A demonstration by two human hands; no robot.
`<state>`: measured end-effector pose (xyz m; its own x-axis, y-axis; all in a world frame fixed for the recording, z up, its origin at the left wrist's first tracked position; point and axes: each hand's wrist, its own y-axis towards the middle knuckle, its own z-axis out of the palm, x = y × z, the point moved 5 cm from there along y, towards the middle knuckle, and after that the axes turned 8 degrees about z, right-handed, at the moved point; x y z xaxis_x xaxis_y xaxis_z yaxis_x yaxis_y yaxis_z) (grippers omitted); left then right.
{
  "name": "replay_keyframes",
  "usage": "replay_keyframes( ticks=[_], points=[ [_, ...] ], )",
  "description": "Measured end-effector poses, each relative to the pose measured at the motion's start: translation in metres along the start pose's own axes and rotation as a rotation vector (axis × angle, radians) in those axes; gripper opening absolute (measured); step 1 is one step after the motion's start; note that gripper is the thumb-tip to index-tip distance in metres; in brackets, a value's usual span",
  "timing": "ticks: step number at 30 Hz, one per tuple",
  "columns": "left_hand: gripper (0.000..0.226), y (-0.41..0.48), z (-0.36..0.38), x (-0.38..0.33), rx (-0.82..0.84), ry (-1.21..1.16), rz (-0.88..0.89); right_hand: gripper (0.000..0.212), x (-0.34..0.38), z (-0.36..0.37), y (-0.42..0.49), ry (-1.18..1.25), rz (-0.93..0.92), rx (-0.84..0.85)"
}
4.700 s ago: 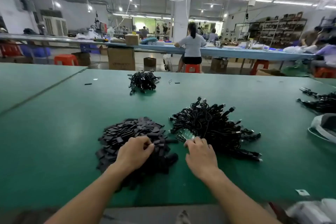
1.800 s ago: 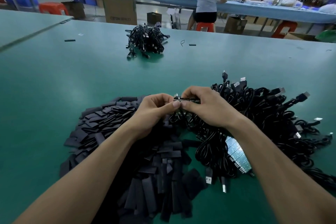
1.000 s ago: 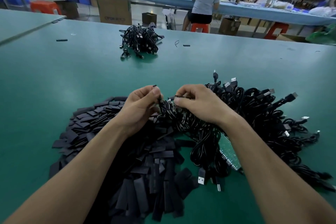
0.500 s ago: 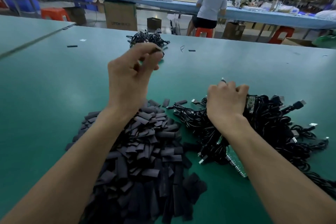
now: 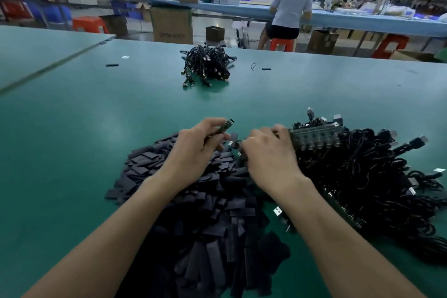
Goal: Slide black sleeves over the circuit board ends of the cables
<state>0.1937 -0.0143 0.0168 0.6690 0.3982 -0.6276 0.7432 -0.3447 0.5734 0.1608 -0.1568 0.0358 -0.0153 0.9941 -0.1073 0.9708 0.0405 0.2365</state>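
Black flat tubular sleeves [image 5: 205, 201]: heaped near centre, green counter [image 5: 72, 128] | left hand [image 5: 193, 150]: pinches slim circuit board cable end [image 5: 226, 126] | right hand [image 5: 268, 157]: among tangled black cables [image 5: 362, 172] right, grasp unclear | risk: tangle snags, board slips

Single head-worn view, wide-angle, looking forward and down across the green table [image 5: 72, 128]. Sits close above both forearms, with left hand [image 5: 196, 150] and right hand [image 5: 268, 155] at mid-frame. Takes in the sleeve pile [image 5: 205, 213] and cable heap [image 5: 362, 176] nearest, a smaller cable bundle [image 5: 205, 65] farther off, and the blue bench [image 5: 362, 22] along the top.
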Motion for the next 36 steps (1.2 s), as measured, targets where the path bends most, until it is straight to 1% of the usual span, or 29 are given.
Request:
replay_keyframes(
  ticks=[1,3,5,7,9,11,12,13,14,15,17,18,20,24,27,30,32,36],
  points=[
    [0.023,-0.004,0.001,0.006,-0.032,-0.001,-0.027,0.019,-0.009,0.003,0.0,-0.041,0.086,0.065],
    [0.017,-0.01,0.002,0.016,-0.111,0.001,-0.077,0.018,-0.027,0.005,0.0,-0.079,0.244,0.147],
    [0.014,-0.015,0.0,0.024,-0.186,-0.051,-0.147,0.02,-0.036,0.009,-0.001,-0.097,0.296,0.178],
    [0.017,-0.016,-0.001,0.028,-0.235,-0.099,-0.195,0.024,-0.032,0.01,-0.002,-0.096,0.261,0.136],
    [0.023,-0.017,0.0,0.03,-0.259,-0.144,-0.211,0.028,-0.019,0.006,-0.005,-0.044,0.175,0.033],
    [0.023,-0.017,0.002,0.031,-0.254,-0.15,-0.211,0.035,0.0,-0.001,-0.009,0.066,0.037,-0.103],
    [0.022,-0.016,0.004,0.032,-0.239,-0.13,-0.205,0.036,0.012,-0.004,-0.011,0.147,-0.048,-0.144],
    [0.021,-0.015,0.004,0.034,-0.221,-0.106,-0.197,0.033,0.022,-0.005,-0.013,0.224,-0.125,-0.144],
    [0.022,-0.015,0.005,0.035,-0.205,-0.083,-0.187,0.028,0.03,-0.002,-0.014,0.278,-0.171,-0.103],
    [0.023,-0.015,0.006,0.036,-0.193,-0.068,-0.176,0.025,0.034,0.004,-0.014,0.307,-0.177,-0.028],
    [0.02,-0.016,0.007,0.037,-0.186,-0.081,-0.165,0.032,0.03,0.024,-0.01,0.304,-0.109,0.146],
    [0.016,-0.017,0.008,0.038,-0.188,-0.105,-0.168,0.036,0.025,0.032,-0.009,0.325,-0.065,0.203],
    [0.017,-0.018,0.01,0.039,-0.202,-0.153,-0.185,0.04,0.017,0.042,-0.007,0.432,0.003,0.233],
    [0.017,-0.02,0.008,0.042,-0.226,-0.119,-0.178,0.045,0.01,0.055,-0.008,0.592,0.07,0.232],
    [0.017,-0.021,0.007,0.041,-0.236,-0.117,-0.175,0.045,0.005,0.055,-0.011,0.815,0.129,0.183],
    [0.014,-0.02,0.007,0.041,-0.239,-0.145,-0.182,0.04,-0.002,0.051,-0.013,0.96,0.19,0.077],
    [0.011,-0.021,0.006,0.039,-0.229,-0.108,-0.148,0.034,-0.004,0.048,-0.015,1.037,0.219,0.022],
    [0.013,-0.022,0.009,0.034,-0.167,-0.022,-0.074,0.028,-0.006,0.047,-0.018,1.128,0.207,0.0]
  ],
)
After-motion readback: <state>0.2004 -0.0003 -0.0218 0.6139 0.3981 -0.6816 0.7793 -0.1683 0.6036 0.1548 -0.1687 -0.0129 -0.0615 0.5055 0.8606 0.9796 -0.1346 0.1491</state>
